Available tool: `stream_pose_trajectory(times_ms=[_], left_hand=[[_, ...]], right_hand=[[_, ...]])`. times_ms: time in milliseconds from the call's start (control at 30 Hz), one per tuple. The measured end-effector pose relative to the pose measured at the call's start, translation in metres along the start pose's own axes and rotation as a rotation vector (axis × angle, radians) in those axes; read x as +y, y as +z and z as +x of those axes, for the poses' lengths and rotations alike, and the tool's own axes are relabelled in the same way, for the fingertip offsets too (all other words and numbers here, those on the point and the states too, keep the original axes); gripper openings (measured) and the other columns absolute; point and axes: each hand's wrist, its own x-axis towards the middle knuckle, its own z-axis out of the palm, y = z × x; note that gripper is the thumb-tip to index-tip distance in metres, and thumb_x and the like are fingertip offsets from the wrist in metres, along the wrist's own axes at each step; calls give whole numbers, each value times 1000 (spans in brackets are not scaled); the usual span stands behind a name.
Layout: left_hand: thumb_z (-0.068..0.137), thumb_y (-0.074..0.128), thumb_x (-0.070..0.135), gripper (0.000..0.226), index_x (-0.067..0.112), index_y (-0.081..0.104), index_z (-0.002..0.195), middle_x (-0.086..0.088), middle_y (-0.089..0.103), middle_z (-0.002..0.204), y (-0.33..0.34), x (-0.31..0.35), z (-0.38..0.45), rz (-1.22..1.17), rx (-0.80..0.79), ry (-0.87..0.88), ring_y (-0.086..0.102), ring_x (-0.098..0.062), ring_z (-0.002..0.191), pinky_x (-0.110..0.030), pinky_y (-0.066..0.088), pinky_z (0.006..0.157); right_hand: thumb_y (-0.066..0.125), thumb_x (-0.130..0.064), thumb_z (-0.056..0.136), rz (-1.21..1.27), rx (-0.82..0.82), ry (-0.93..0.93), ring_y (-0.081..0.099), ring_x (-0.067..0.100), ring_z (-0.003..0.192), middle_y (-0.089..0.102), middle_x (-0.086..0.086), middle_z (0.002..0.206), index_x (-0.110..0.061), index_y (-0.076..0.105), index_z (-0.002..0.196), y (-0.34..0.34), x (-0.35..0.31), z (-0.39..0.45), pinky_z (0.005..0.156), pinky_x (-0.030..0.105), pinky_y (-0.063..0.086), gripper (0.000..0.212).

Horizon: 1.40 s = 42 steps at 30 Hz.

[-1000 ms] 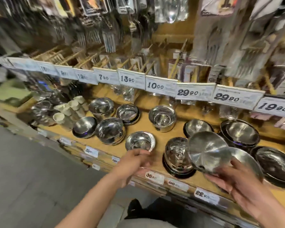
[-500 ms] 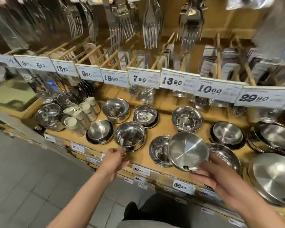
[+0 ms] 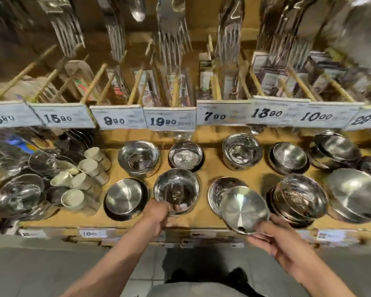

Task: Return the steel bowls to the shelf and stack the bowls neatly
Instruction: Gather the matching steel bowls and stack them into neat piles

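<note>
Several steel bowls and bowl stacks stand in two rows on a wooden shelf (image 3: 206, 219). My right hand (image 3: 274, 239) holds a shallow steel bowl (image 3: 243, 210) by its near rim, tilted with its underside facing me, in front of a shiny bowl (image 3: 220, 189) on the shelf. My left hand (image 3: 156, 213) grips the near rim of a deep shiny bowl (image 3: 176, 190) in the front row. A matte bowl (image 3: 124, 197) sits to its left, and a stack of bowls (image 3: 300, 197) to the right.
Cream cups (image 3: 84, 179) lie heaped at the left beside more steel dishes (image 3: 19, 194). Price tags (image 3: 169, 121) hang along a rail above the bowls, with packaged and hanging forks (image 3: 171, 39) higher up. Grey tiled floor (image 3: 30, 271) lies below the shelf edge.
The view has swung left along the shelf. My left hand has reached forward and taken the deep bowl's rim. My right hand has carried the tilted bowl left and lower.
</note>
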Motion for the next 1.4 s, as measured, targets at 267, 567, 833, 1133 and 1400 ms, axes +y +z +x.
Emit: stream_pose_trajectory(times_ms=[267, 567, 833, 1133, 1400], left_hand=[[100, 42, -5, 24, -8, 55, 120, -24, 72, 83, -21, 15, -16, -18, -66, 50, 72, -30, 60, -36, 57, 60], [95, 43, -16, 32, 13, 49, 108, -22, 74, 83, -105, 35, -52, -296, 18, 159, 76, -32, 63, -27, 59, 45], [96, 39, -16, 31, 8, 50, 111, -18, 67, 96, -165, 10, -50, -350, 135, 154, 76, -28, 62, -33, 62, 50], [97, 40, -14, 28, -3, 49, 121, -24, 74, 77, -164, 14, -51, -305, 13, 99, 73, -31, 59, -27, 58, 44], [98, 41, -13, 18, -6, 47, 112, -24, 70, 64, -118, 38, -67, -207, -157, 82, 71, -26, 51, -26, 55, 38]], right_hand=[[63, 13, 85, -20, -28, 23, 77, 30, 79, 76, 24, 98, 1, 56, 121, 13, 10, 2, 60, 33, 62, 38], [69, 9, 84, -216, -190, 35, 77, 27, 84, 78, 16, 96, -6, 59, 120, 103, 35, 27, 67, 32, 63, 40], [71, 5, 86, -192, -155, 10, 72, 37, 102, 72, 24, 112, -1, 55, 124, 152, 66, 65, 93, 45, 57, 42], [72, -10, 91, -434, -20, -127, 69, 26, 98, 70, 11, 108, -14, 61, 98, 155, 64, 70, 96, 45, 55, 14], [71, -60, 77, -373, -315, -132, 65, 16, 118, 68, -7, 130, -44, 57, 131, 154, 38, 25, 102, 52, 53, 58]])
